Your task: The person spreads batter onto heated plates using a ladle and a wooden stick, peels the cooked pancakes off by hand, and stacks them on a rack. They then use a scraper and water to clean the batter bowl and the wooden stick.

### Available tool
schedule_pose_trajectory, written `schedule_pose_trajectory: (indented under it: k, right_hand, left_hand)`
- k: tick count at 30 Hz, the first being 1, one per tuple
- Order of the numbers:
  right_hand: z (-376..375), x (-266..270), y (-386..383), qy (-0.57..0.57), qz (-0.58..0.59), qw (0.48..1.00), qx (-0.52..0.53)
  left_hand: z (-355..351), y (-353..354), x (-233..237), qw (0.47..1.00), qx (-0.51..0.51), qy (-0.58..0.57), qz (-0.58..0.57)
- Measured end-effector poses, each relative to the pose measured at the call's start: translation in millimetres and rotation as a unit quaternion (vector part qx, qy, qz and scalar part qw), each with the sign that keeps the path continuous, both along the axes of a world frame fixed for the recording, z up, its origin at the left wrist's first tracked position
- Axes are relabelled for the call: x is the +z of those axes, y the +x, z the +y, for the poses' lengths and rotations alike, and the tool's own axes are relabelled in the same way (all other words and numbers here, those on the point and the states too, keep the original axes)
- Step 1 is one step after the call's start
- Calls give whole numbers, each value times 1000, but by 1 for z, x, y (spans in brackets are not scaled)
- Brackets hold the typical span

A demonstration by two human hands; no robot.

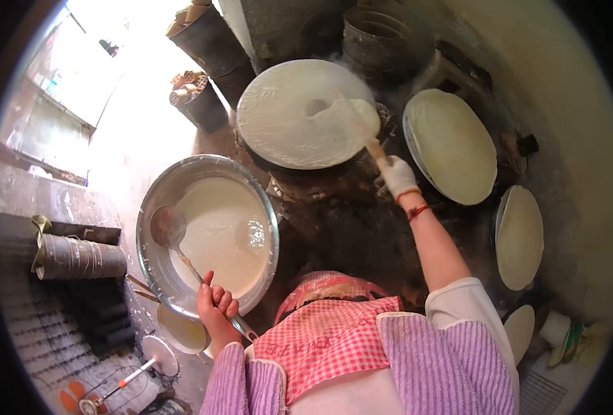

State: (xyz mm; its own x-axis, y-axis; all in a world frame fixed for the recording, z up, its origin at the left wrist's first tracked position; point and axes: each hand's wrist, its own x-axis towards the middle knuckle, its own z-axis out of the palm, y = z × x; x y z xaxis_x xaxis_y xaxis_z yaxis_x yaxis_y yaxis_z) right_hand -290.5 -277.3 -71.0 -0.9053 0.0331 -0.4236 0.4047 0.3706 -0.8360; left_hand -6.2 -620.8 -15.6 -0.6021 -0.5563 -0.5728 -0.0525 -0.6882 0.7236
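My left hand (216, 308) is closed around the handle of a metal ladle (169, 226). The ladle's bowl hangs over the left side of a wide metal basin (149, 266) that holds white batter (216, 232). My right hand (397, 176), in a white glove, grips the wooden handle of a spreader (375, 152). Its far end, blurred by steam or motion, is over a large round griddle (279, 165) coated with pale batter (285, 104). A darker round spot shows near the middle of that layer.
Right of the griddle, a round pale sheet (451, 149) lies on a tray, with another pale sheet (521, 238) lower down. Buckets (209, 111) with perforated cylindrical pieces stand at the upper left. A dark metal drum (372, 45) stands behind. A wrapped roll (81, 258) is at the left.
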Motion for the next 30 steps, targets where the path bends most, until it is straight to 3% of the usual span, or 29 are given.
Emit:
schedule_pose_trajectory:
  k: [1, 2, 3, 5, 6, 7, 9, 12, 14, 16, 18, 19, 21, 22, 23, 24, 26, 29, 30]
  right_hand:
    - [-1, 3, 11, 30, 28, 999, 22]
    - [7, -5, 30, 159, 132, 973, 98]
    - [16, -16, 53, 284, 233, 914, 174]
    - [36, -25, 87, 244, 63, 953, 169]
    - [60, -66, 86, 193, 97, 968, 130]
    - [65, -50, 75, 56, -82, 995, 22]
    - [79, -103, 18, 85, 154, 984, 40]
    - [36, -88, -90, -27, 16, 998, 49]
    - [-8, -60, -122, -81, -68, 993, 44]
    - [-18, -19, -121, -147, -108, 983, 36]
    - [-11, 3, -98, -102, 5, 984, 149]
    - [0, -10, -87, -165, 77, 979, 91]
    - [31, 13, -52, -231, 141, 963, 14]
    - [46, 8, -43, -254, 47, 966, -26]
    - [36, 2, -33, -256, 41, 966, -18]
    - [25, -5, -23, -207, -26, 978, -21]
    - [0, -25, -17, -170, -25, 985, 2]
    - [-24, -10, -13, -174, 64, 982, 39]
    - [-15, 8, -12, -188, 22, 981, 33]
  left_hand:
    - [5, -2, 3, 1000, -6, -2, -2]
    - [10, -5, 6, 1000, 2, -1, -6]
    - [15, -7, 8, 1000, 13, 1, -10]
    - [23, -5, 7, 1000, 21, -4, -10]
    - [27, -6, 4, 1000, 27, -9, -11]
    - [32, -6, 3, 1000, 21, -11, -12]
    - [44, -12, -2, 999, 28, 7, -29]
    - [64, -25, 1, 999, 12, 33, -24]
    - [73, -30, 5, 999, 0, 49, -14]
    - [81, -34, 7, 999, -21, 47, 2]
    - [83, -35, 9, 999, -25, 36, -4]
    - [83, -33, 9, 999, -25, 27, -10]
    - [84, -30, 13, 999, -12, 30, -13]
    - [83, -27, 14, 999, -7, 26, -21]
    - [80, -23, 11, 999, 3, 24, -24]
    - [77, -21, 3, 999, -2, 35, -24]
    - [67, -20, -15, 997, -8, 73, -6]
    - [60, -26, -19, 997, 12, 72, -18]
    - [55, -22, -17, 999, -19, 27, -25]
